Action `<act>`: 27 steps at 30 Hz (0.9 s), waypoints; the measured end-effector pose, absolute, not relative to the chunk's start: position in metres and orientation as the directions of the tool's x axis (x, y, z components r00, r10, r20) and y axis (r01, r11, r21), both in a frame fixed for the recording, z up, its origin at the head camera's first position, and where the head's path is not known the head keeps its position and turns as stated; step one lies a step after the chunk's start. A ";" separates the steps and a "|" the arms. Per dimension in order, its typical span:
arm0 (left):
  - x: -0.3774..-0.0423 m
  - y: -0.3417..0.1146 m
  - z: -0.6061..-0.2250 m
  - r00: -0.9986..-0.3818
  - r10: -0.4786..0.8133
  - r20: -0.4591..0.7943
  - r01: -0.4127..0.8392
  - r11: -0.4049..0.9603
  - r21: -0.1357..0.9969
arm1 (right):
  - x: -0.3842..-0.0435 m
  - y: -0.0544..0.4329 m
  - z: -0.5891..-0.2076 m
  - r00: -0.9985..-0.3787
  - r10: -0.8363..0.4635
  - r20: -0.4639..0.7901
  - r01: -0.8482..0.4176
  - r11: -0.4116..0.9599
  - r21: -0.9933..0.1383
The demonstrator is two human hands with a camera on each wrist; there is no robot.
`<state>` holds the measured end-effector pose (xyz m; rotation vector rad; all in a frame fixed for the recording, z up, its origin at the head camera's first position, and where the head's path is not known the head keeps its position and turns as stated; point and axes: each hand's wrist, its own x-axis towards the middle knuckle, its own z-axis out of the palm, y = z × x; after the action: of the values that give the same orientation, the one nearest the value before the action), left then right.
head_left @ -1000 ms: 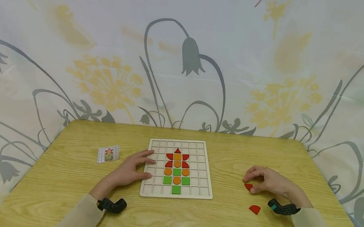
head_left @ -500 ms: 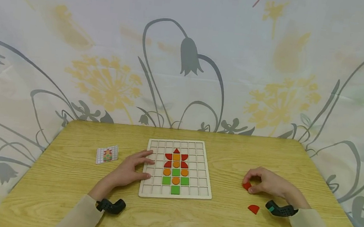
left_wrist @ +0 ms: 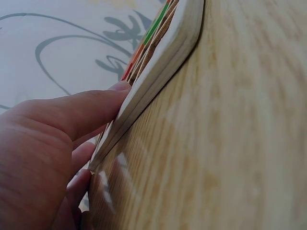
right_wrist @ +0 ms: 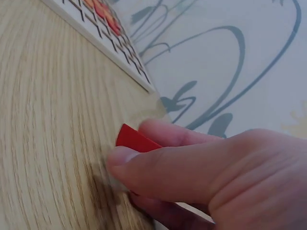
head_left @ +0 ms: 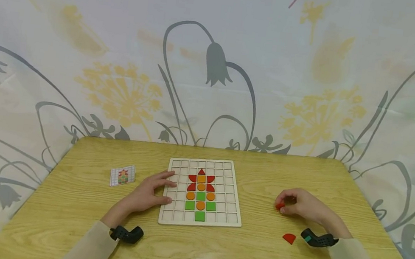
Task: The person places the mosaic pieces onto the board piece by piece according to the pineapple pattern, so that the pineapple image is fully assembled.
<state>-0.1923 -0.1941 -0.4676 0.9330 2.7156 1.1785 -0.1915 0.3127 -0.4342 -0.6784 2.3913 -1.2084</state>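
Observation:
A white grid board (head_left: pixel 230 209) lies mid-table in the head view. Its cells hold a pattern of red curved tiles with a red triangle on top, an orange square, orange discs (head_left: pixel 200 205) and green squares (head_left: pixel 200 216). My left hand (head_left: pixel 148 193) rests on the board's left edge, fingers spread and fingertips over the outer column. To the right of the board, my right hand (head_left: pixel 300 204) pinches a red quarter-circle tile (right_wrist: pixel 136 139) between thumb and fingers, close over the table; the fingers hide part of it. Another red quarter-circle tile (head_left: pixel 289 238) lies on the wood below that hand.
Left of the board lies a small card (head_left: pixel 122 176) printed with a gridded picture of a similar pattern. The wooden table (head_left: pixel 247 253) ends at the back against a flower-printed wall cloth (head_left: pixel 210 104). Both wrists carry black camera bands.
My right hand has closed on the red tile that lay flat under its fingertips, and has shifted slightly left and up with it. My left hand stays on the board.

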 end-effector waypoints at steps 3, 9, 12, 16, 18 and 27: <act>-0.192 -0.194 -0.468 -0.819 0.540 0.193 0.510 0.532 0.676 | -0.191 0.306 -0.433 -0.832 -0.548 -0.081 -0.261 0.516 -0.816; -0.192 -0.194 -0.468 -0.818 0.541 0.195 0.512 0.531 0.675 | -0.186 0.285 -0.435 -0.854 -0.520 -0.015 -0.306 0.526 -0.793; -0.193 -0.194 -0.468 -0.817 0.541 0.200 0.516 0.531 0.672 | -0.184 0.270 -0.438 -0.852 -0.523 -0.009 -0.315 0.527 -0.789; -0.193 -0.194 -0.468 -0.813 0.545 0.203 0.522 0.530 0.669 | -0.180 0.248 -0.440 -0.842 -0.540 -0.015 -0.320 0.520 -0.792; -0.193 -0.194 -0.468 -0.811 0.548 0.205 0.526 0.530 0.665 | -0.179 0.237 -0.440 -0.835 -0.551 -0.016 -0.326 0.518 -0.791; -0.193 -0.195 -0.468 -0.817 0.541 0.198 0.512 0.526 0.679 | -0.174 0.183 -0.437 -0.795 -0.606 0.025 -0.368 0.449 -0.814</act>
<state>-0.1926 -0.1950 -0.4683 0.9363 2.7114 1.1863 -0.1740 0.1828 -0.4368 -0.8395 2.4330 -1.2677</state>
